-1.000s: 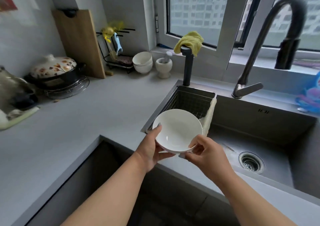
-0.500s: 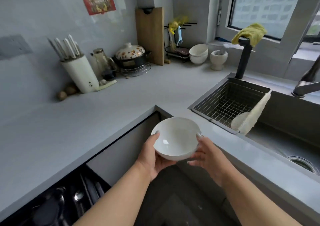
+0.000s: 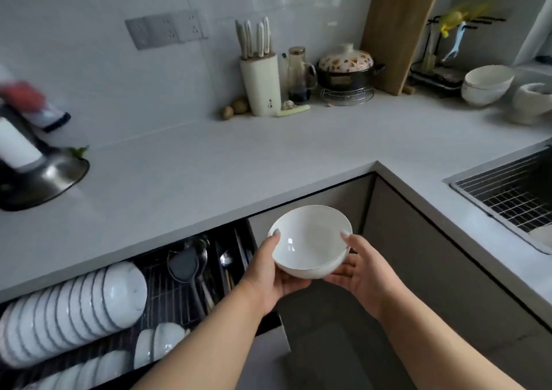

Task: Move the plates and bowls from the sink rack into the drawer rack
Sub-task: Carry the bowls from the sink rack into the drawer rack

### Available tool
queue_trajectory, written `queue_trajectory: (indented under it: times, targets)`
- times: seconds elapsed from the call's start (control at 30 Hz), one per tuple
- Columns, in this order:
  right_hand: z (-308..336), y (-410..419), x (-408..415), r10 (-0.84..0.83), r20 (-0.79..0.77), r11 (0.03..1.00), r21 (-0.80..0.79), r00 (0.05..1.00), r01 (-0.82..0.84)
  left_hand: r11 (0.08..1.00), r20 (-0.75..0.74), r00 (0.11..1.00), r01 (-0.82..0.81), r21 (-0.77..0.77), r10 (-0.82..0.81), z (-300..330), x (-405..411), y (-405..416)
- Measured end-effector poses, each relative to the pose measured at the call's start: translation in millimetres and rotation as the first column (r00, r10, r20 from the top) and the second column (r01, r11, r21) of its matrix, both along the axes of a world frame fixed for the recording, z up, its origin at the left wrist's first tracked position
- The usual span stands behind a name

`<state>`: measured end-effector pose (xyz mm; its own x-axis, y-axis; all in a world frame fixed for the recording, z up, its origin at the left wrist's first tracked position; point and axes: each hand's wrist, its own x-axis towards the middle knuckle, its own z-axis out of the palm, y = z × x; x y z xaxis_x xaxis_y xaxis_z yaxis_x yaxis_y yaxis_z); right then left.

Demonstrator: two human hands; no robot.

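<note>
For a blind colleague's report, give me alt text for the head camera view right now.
Both hands, left hand and right hand, hold a white bowl above an open drawer rack lined with upright plates; the sink rack sits at right.

White bowl [image 3: 310,240] upright, right of plate-filled drawer rack [image 3: 167,294]

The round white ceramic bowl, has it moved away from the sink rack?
Yes. The round white ceramic bowl has travelled left from the wire sink rack toward the open drawer rack.
</note>
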<state>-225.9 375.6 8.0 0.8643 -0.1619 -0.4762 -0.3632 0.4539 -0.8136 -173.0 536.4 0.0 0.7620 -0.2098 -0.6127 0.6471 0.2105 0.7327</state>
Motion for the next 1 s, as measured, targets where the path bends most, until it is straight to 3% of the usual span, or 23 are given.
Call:
queue_trajectory:
  times: [0.23, 0.33, 0.4, 0.5, 0.7, 0.87, 1.0]
  targets:
    - [-15, 105, 26, 0.161, -0.056, 0.981, -0.103, 0.985, -0.166, 0.98, 0.037, 0.998, -0.061, 0.192, 0.055, -19, -5, 120]
    - [-24, 144, 36, 0.211, -0.071, 0.957, -0.188, 0.975, -0.221, 0.928, 0.101, 0.995, -0.055, 0.369, 0.019, -33, -10, 170]
    - [-32, 167, 43, 0.244, -0.086, 0.934, -0.247, 0.966, -0.258, 0.824, 0.142, 0.985, -0.004, 0.566, -0.093, -46, -11, 202]
    - [-52, 196, 55, 0.308, -0.129, 0.873, -0.355, 0.942, -0.334, 0.577, 0.149, 0.965, 0.001, 0.817, -0.214, -69, -13, 248]
    - [-101, 243, 77, 0.335, -0.279, 0.684, -0.585, 0.9, -0.436, 0.158, -0.039, 0.886, 0.126, 0.979, -0.463, -107, -26, 315]
    - [-128, 278, 88, 0.323, -0.406, 0.527, -0.673, 0.855, -0.519, -0.013, -0.186, 0.817, 0.214, 0.977, -0.546, -133, -32, 352]
    - [-145, 296, 91, 0.323, -0.507, 0.409, -0.687, 0.799, -0.601, -0.054, -0.205, 0.781, 0.216, 0.975, -0.59, -145, -30, 366]
